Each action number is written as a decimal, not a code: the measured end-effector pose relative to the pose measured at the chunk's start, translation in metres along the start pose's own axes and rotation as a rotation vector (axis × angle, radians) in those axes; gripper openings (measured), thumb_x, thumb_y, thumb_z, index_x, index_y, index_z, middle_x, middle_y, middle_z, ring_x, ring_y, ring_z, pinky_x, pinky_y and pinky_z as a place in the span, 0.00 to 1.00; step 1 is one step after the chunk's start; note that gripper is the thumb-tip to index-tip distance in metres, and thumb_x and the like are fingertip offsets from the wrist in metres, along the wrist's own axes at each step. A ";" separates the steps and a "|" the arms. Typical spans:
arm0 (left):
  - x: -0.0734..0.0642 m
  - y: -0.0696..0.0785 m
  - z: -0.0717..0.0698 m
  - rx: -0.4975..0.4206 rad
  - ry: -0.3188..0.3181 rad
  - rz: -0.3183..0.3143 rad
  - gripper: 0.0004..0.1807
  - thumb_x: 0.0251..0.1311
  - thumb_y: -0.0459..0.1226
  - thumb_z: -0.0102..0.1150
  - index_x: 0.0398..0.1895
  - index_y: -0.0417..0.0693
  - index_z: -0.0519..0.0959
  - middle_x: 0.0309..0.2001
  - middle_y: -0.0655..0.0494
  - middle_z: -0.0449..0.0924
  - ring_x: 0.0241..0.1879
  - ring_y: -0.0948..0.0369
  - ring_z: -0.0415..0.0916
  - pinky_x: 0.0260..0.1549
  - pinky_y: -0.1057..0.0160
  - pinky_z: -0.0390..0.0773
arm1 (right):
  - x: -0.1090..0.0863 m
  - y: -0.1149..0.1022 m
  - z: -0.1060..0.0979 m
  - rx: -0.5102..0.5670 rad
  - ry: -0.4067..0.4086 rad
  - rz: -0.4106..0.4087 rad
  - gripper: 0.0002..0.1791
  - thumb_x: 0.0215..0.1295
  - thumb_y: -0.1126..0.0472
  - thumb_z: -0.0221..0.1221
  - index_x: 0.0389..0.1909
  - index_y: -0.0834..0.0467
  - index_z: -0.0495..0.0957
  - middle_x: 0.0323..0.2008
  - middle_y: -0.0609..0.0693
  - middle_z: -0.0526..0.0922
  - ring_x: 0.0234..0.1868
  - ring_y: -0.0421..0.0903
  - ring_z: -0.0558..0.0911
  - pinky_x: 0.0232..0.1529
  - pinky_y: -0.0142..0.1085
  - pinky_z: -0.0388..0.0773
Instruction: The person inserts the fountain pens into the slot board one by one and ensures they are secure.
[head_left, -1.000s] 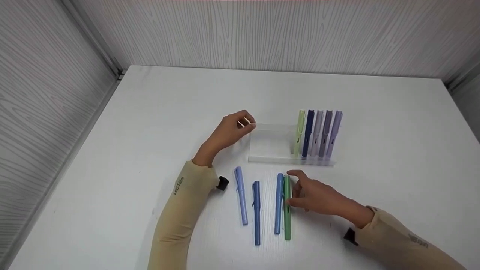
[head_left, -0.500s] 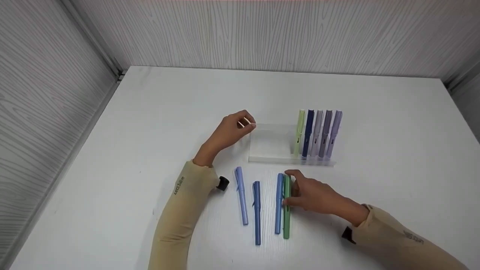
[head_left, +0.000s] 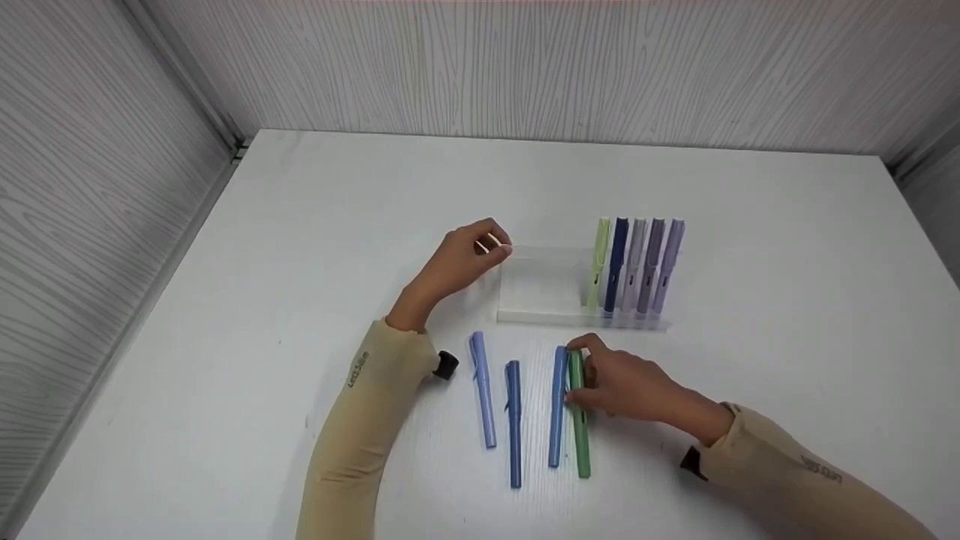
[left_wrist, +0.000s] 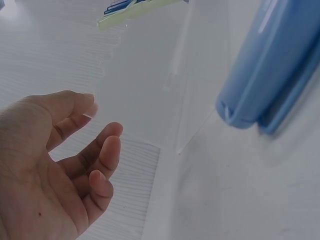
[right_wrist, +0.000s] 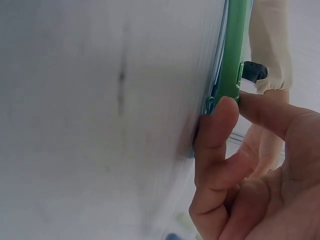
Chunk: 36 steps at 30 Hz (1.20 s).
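My left hand [head_left: 457, 264] pinches the upper left corner of a clear pen stand [head_left: 544, 316] between thumb and forefinger; its other fingers are loosely curled in the left wrist view. My right hand [head_left: 634, 384] holds a green pen [head_left: 582, 450] near its upper half, thumb on one side and fingers on the other. Close to the green pen's left lies a blue pen [head_left: 556, 420]. In the right wrist view the green pen [right_wrist: 234, 50] shows between thumb and fingertips, while the fingers hide its end.
A dark blue pen [head_left: 514, 442] and a periwinkle pen [head_left: 484, 405] lie further left on the white table [head_left: 225, 300]. Several pens stand in the right half of the stand, among them a lime pen [head_left: 598, 270] and a navy pen [head_left: 616, 262]. Wood-grain panels [head_left: 525, 75] border the table.
My right hand has moved slightly left and away from me, closing on the green pen. That pen's lower end has swung right, away from the blue one. The left hand stays put.
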<state>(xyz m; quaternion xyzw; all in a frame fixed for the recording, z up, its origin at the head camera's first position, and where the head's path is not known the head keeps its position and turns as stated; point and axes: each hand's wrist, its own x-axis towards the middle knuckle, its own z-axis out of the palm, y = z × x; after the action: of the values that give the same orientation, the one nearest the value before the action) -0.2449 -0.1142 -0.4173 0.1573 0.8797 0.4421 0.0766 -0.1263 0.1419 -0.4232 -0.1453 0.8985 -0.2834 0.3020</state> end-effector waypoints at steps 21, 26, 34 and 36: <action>-0.004 0.000 0.000 0.001 0.001 -0.002 0.10 0.68 0.44 0.54 0.45 0.50 0.77 0.45 0.50 0.81 0.40 0.56 0.77 0.39 0.60 0.76 | -0.018 0.008 -0.015 0.284 -0.086 -0.202 0.35 0.60 0.67 0.59 0.66 0.55 0.56 0.38 0.57 0.83 0.30 0.46 0.79 0.38 0.36 0.77; -0.003 -0.001 0.000 0.002 0.003 0.004 0.10 0.68 0.44 0.54 0.45 0.50 0.78 0.44 0.50 0.81 0.39 0.55 0.77 0.39 0.60 0.76 | -0.021 0.008 -0.023 0.297 -0.046 -0.265 0.35 0.61 0.66 0.60 0.67 0.57 0.55 0.39 0.57 0.84 0.36 0.48 0.82 0.40 0.35 0.77; -0.001 0.001 -0.001 -0.007 0.001 0.001 0.10 0.67 0.44 0.55 0.44 0.50 0.78 0.44 0.50 0.82 0.40 0.55 0.79 0.39 0.60 0.77 | -0.023 0.006 -0.038 0.307 0.072 -0.328 0.33 0.63 0.66 0.60 0.66 0.56 0.55 0.40 0.59 0.84 0.36 0.50 0.84 0.42 0.30 0.79; -0.001 0.001 -0.001 -0.010 -0.001 -0.001 0.10 0.67 0.44 0.55 0.44 0.50 0.78 0.44 0.50 0.82 0.40 0.55 0.79 0.39 0.60 0.77 | -0.023 0.006 -0.041 0.299 0.099 -0.348 0.33 0.63 0.66 0.60 0.66 0.57 0.55 0.40 0.59 0.84 0.36 0.52 0.84 0.42 0.30 0.79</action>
<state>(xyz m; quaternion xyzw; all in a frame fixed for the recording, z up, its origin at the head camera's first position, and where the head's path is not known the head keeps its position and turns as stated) -0.2444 -0.1148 -0.4162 0.1565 0.8776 0.4464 0.0779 -0.1347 0.1737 -0.3890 -0.2377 0.8216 -0.4681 0.2224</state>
